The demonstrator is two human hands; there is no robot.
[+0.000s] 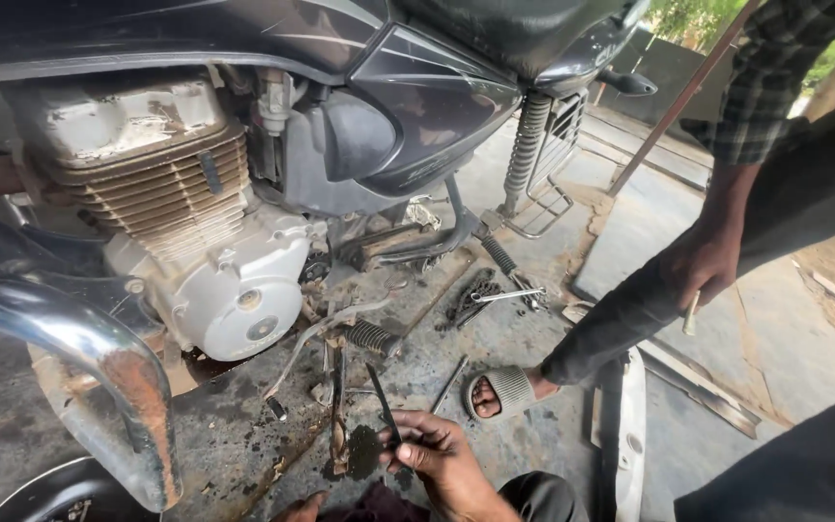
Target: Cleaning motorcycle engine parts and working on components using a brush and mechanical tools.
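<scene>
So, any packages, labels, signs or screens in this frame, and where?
No packages, signs or screens show.
Only marking: faint lettering on the motorcycle's dark side panel, upper middle, pale on dark grey, too small to make out.
The right hand at the bottom holds a thin dark tool that bears no label.

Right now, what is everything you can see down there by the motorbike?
Motorcycle: one, dark grey, upper frame.
Engine: one, silver and dusty, left of centre.
Exhaust pipe: one, chrome with rust, lower left.
Footrest: one, black rubber, centre.
Spanner: one, silver, on the floor right of centre.
Floor: grey concrete, oil-stained.
Other person's hand: one, resting on a knee, right.
Other person's foot: one, in a grey sandal, centre right.
Right hand: pinching a thin dark tool, bottom centre.
Left hand: only fingertips show at the bottom edge.
</scene>
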